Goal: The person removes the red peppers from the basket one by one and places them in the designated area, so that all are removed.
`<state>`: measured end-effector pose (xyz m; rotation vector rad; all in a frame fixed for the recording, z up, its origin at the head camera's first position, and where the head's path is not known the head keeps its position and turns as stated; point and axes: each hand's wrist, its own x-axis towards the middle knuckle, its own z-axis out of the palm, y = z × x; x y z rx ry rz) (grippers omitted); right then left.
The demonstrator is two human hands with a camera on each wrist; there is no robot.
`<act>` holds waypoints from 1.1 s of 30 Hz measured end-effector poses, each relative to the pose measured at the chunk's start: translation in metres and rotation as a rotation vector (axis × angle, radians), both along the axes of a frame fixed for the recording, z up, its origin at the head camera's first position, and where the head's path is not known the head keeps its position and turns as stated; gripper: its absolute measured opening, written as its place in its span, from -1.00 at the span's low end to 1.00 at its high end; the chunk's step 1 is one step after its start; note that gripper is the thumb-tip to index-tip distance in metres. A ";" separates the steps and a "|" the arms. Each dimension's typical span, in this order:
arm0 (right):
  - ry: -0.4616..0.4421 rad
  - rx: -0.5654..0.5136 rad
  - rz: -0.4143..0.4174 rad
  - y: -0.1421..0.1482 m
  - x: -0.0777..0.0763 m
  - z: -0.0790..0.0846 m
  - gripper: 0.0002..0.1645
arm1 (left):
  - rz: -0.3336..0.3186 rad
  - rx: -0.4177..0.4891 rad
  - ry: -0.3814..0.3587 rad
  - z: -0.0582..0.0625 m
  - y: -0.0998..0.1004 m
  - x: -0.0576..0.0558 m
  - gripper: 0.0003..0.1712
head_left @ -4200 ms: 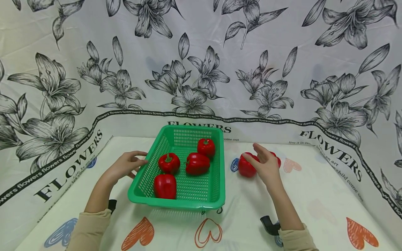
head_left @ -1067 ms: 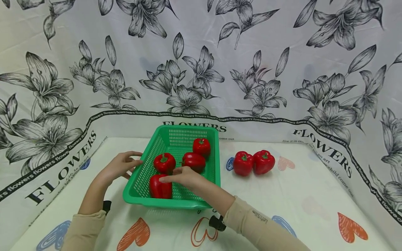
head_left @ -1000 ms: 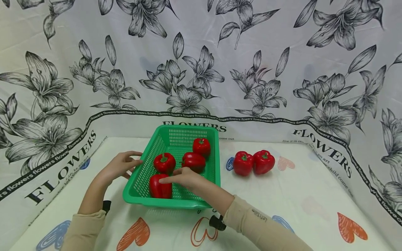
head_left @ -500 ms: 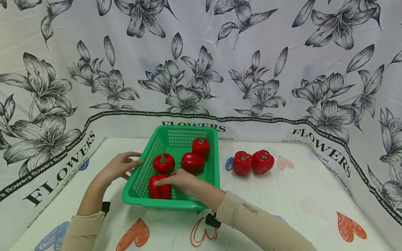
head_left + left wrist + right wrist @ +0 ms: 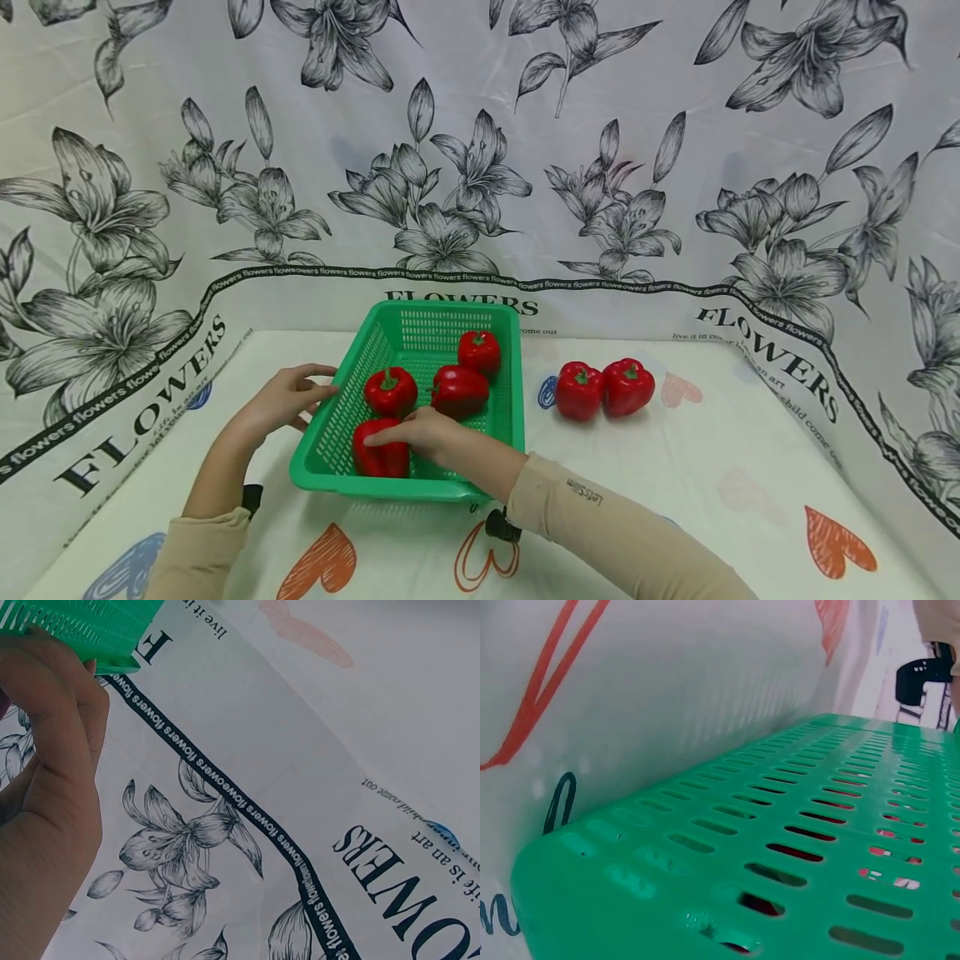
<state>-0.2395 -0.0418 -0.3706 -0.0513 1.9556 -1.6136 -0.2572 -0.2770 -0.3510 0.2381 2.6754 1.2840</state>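
A green basket point(image 5: 408, 487) of slotted plastic stands on the printed cloth. My left hand point(image 5: 279, 402) holds its left rim, with fingertips at the edge; in the left wrist view, bent fingers lie against the outer wall. Inside the basket, my right hand point(image 5: 431, 435) grips the near-left red bell pepper point(image 5: 381, 458), its thumb across the top and its other fingers partly hidden behind. Three more red peppers lie in there: an upright one point(image 5: 390, 392) behind the gripped pepper, one on its side point(image 5: 461, 390), and one farther back point(image 5: 480, 353). The right wrist view shows mostly the basket's outer wall point(image 5: 727, 817).
Two red bell peppers, a left one point(image 5: 579, 392) and a right one point(image 5: 628, 388), stand touching on the cloth right of the basket. Hearts are printed on the white tablecloth point(image 5: 712, 467). A flower-printed curtain point(image 5: 465, 150) rises behind and at the sides.
My right hand has moved from above the two right-hand peppers into the basket and onto the near-left pepper. Over the last second its thumb has shifted slightly left. My left hand stays at the rim.
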 end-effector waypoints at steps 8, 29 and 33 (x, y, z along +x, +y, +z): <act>0.005 0.019 -0.001 -0.002 0.000 -0.002 -0.23 | -0.001 0.019 -0.003 -0.002 -0.001 0.002 -0.33; 0.131 0.120 -0.012 -0.003 0.001 -0.003 -0.38 | 0.004 -0.004 -0.003 0.000 0.001 -0.001 -0.34; 0.149 0.145 -0.013 -0.004 0.001 -0.002 -0.35 | 0.007 -0.006 0.000 -0.001 0.001 -0.001 -0.35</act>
